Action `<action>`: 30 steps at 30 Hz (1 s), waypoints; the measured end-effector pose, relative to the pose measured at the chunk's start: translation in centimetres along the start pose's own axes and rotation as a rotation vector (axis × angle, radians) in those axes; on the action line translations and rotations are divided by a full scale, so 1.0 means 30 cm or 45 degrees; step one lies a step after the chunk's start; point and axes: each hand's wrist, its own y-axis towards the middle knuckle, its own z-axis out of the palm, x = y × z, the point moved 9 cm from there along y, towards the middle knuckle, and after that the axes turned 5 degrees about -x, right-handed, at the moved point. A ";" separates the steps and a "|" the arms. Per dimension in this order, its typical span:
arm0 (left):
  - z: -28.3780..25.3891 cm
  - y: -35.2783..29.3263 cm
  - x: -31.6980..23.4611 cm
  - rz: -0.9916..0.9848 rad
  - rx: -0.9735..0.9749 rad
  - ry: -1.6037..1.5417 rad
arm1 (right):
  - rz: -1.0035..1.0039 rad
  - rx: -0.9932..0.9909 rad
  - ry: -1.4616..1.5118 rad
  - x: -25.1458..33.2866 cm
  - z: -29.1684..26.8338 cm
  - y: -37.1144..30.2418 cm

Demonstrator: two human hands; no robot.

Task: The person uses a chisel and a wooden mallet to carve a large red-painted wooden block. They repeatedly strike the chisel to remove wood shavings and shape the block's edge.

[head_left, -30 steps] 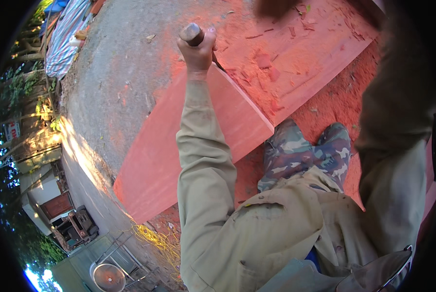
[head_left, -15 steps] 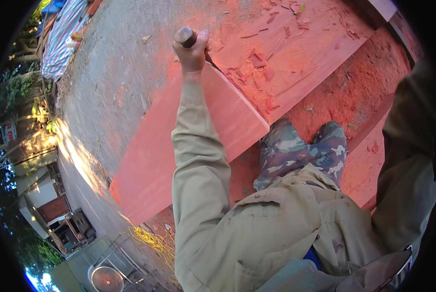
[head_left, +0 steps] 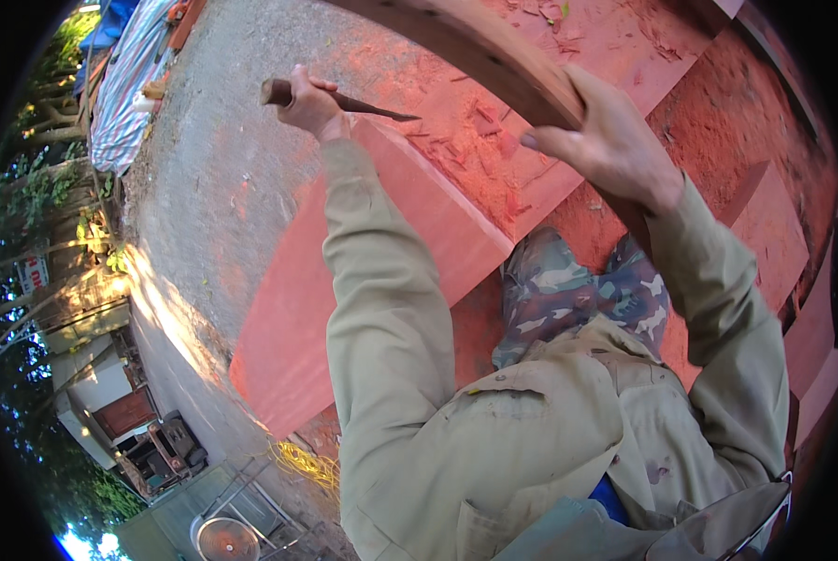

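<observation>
My left hand (head_left: 311, 105) is wrapped round a chisel (head_left: 377, 109) with a thick wooden handle. Its dark blade points right, over the far end of a reddish timber block (head_left: 344, 271); whether the tip touches wood I cannot tell. In my right hand (head_left: 620, 150) is a long brown wooden bar (head_left: 479, 56), thumb on one side and fingers over the other. The bar runs from the top edge down past my wrist and looks curved in this view. Under it lies a wide red timber (head_left: 578, 182) strewn with chips and shavings.
Red sawdust (head_left: 718, 112) covers the ground right of the timber. Another red timber piece (head_left: 769, 224) lies at the right. Yellow cord (head_left: 307, 463) is heaped at the lower left, near a metal frame with a round disc (head_left: 227, 540). A striped sheet (head_left: 124, 112) lies far left.
My right arm, raised at the right edge before, has swung inward, and its hand and the wooden bar now show. My left hand has shifted left, tilting the chisel flatter.
</observation>
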 end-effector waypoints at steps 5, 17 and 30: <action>0.126 -0.091 -0.120 0.149 0.582 -0.095 | 0.252 -0.081 0.123 -0.103 -0.101 -0.094; 0.111 -0.348 -0.026 0.126 0.898 0.139 | -0.210 -0.454 0.324 0.228 -0.387 -0.023; 0.056 -0.372 -0.015 0.176 0.857 0.101 | -0.240 0.140 -0.338 0.408 0.035 0.207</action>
